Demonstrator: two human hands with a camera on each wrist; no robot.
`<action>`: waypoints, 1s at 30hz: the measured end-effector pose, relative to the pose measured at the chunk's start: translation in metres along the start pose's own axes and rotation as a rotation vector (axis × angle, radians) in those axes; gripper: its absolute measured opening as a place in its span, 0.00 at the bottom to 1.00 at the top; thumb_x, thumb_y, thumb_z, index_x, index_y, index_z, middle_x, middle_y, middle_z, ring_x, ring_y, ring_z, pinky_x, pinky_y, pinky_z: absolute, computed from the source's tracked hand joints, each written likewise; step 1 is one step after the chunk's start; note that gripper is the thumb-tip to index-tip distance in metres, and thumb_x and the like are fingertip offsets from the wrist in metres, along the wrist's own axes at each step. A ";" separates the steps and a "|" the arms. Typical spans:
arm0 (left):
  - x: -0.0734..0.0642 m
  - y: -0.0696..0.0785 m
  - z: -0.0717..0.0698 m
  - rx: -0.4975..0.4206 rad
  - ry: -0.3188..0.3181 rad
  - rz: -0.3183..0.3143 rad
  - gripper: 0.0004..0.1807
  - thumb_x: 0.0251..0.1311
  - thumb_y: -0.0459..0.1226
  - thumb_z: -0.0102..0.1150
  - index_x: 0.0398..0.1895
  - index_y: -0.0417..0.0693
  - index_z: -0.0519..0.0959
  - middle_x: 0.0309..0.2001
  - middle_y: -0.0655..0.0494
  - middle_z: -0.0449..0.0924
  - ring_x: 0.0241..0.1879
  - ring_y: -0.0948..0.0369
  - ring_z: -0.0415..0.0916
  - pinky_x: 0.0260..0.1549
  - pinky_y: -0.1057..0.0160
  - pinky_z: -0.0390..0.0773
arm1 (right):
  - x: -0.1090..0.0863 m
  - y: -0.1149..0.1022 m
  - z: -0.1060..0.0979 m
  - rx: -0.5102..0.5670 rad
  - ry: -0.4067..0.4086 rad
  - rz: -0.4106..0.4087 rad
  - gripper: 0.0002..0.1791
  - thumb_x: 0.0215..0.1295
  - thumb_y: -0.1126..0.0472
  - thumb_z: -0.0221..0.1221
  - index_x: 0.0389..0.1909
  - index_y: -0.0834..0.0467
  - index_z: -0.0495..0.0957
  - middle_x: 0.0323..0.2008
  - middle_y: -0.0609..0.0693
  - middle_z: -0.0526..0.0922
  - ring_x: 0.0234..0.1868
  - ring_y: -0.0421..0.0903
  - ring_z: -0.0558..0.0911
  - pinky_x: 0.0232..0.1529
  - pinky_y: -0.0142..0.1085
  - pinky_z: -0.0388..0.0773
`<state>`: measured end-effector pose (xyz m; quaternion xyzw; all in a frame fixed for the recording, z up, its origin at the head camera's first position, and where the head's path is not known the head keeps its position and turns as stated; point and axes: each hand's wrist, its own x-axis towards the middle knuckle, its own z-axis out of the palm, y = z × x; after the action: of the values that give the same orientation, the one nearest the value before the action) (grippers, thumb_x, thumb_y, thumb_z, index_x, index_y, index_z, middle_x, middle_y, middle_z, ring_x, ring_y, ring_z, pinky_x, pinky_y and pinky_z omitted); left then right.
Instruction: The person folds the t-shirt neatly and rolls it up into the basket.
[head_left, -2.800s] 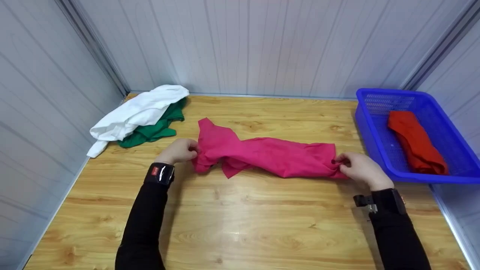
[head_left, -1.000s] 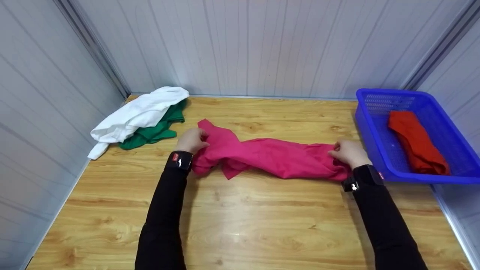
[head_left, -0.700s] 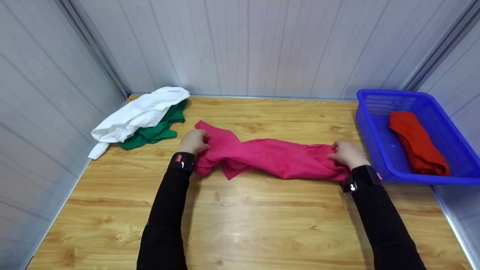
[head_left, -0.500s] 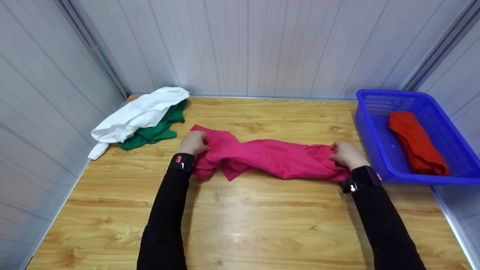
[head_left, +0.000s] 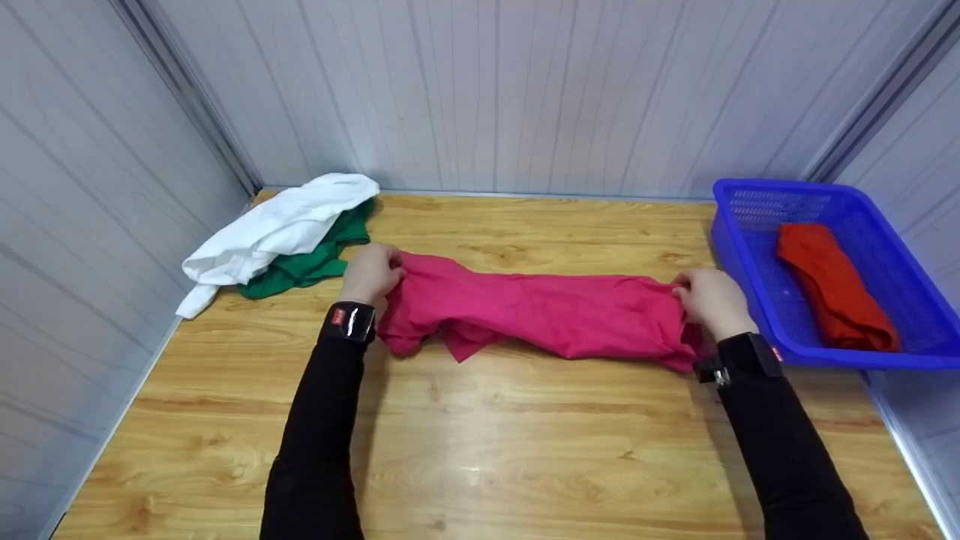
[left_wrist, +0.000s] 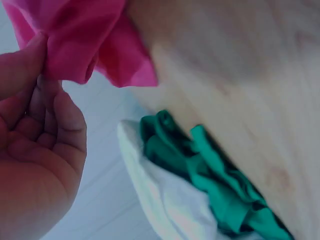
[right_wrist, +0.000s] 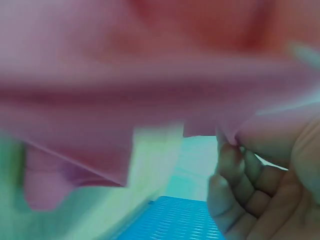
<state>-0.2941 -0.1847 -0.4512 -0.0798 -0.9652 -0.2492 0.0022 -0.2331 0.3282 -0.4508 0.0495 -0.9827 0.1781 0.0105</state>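
Note:
A crumpled pink garment (head_left: 540,311) stretches left to right across the middle of the wooden table. My left hand (head_left: 370,276) pinches its left end between thumb and fingers; the left wrist view shows the thumb (left_wrist: 25,67) pressed on the fabric. At the opposite end, my right hand (head_left: 716,304) pinches the upper corner. In the right wrist view, slack pink fabric (right_wrist: 95,155) hangs close before the camera, and thumb and finger meet on an edge of it. A pointed flap pokes out along the near side.
White cloth (head_left: 289,225) lies over green cloth (head_left: 300,270) at the back left, close beyond my left hand. A blue plastic basket (head_left: 754,289) stands right of my right hand with a folded orange-red garment (head_left: 832,285) inside. Pale panel walls enclose the table's back and sides.
Both hands shifted onto the upper corners, then moved slightly outward, apart from each other. The pink garment's upper edge is now pulled straighter, and its right end is raised a little.

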 end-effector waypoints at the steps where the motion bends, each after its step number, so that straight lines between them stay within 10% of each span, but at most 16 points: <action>1: 0.000 0.001 -0.003 -0.006 0.025 0.009 0.06 0.62 0.32 0.62 0.38 0.39 0.85 0.38 0.44 0.84 0.41 0.48 0.78 0.42 0.49 0.76 | -0.001 -0.001 -0.003 0.004 0.040 -0.016 0.10 0.66 0.66 0.59 0.44 0.68 0.82 0.42 0.68 0.83 0.46 0.69 0.79 0.48 0.61 0.72; 14: -0.006 0.011 -0.022 -0.067 0.339 0.066 0.06 0.59 0.31 0.64 0.37 0.36 0.86 0.38 0.42 0.82 0.41 0.47 0.77 0.44 0.50 0.74 | -0.018 -0.012 -0.037 0.085 0.355 -0.093 0.10 0.68 0.66 0.59 0.44 0.70 0.81 0.38 0.68 0.80 0.43 0.65 0.77 0.47 0.57 0.70; 30: -0.018 0.029 -0.047 -0.161 0.529 0.126 0.06 0.62 0.30 0.63 0.40 0.37 0.86 0.37 0.43 0.82 0.38 0.50 0.76 0.41 0.54 0.75 | -0.036 -0.018 -0.063 0.153 0.591 -0.146 0.07 0.67 0.66 0.61 0.42 0.65 0.84 0.31 0.62 0.79 0.33 0.52 0.73 0.36 0.43 0.62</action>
<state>-0.2732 -0.1853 -0.3964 -0.0717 -0.9012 -0.3366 0.2634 -0.1957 0.3370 -0.3874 0.0668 -0.9146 0.2571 0.3049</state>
